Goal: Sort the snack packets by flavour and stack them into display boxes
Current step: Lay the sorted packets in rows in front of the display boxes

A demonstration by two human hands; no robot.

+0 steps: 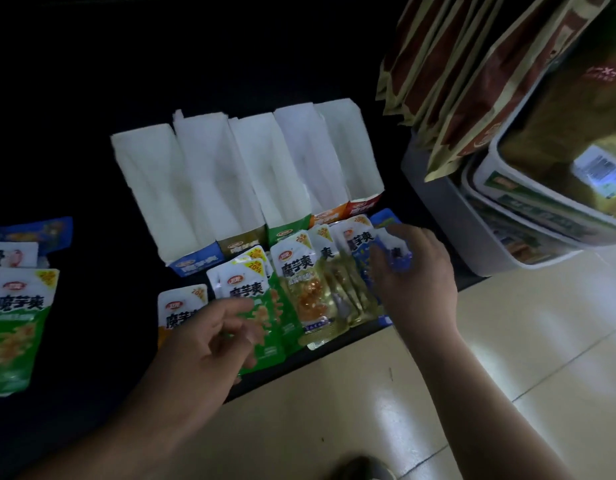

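Snack packets lie before the display boxes. Right hand pinches a blue packet; left hand hovers relaxed.

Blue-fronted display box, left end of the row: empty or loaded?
Empty, as far as shows: the blue-fronted box has bare white inside down to its front lip.

1. The scene is being viewed by one wide-angle, head-worn camera, held above the row of display boxes on their printed-front side.
2. The lens is being aimed forward and down, at close range, with the boxes being kept near mid-frame.
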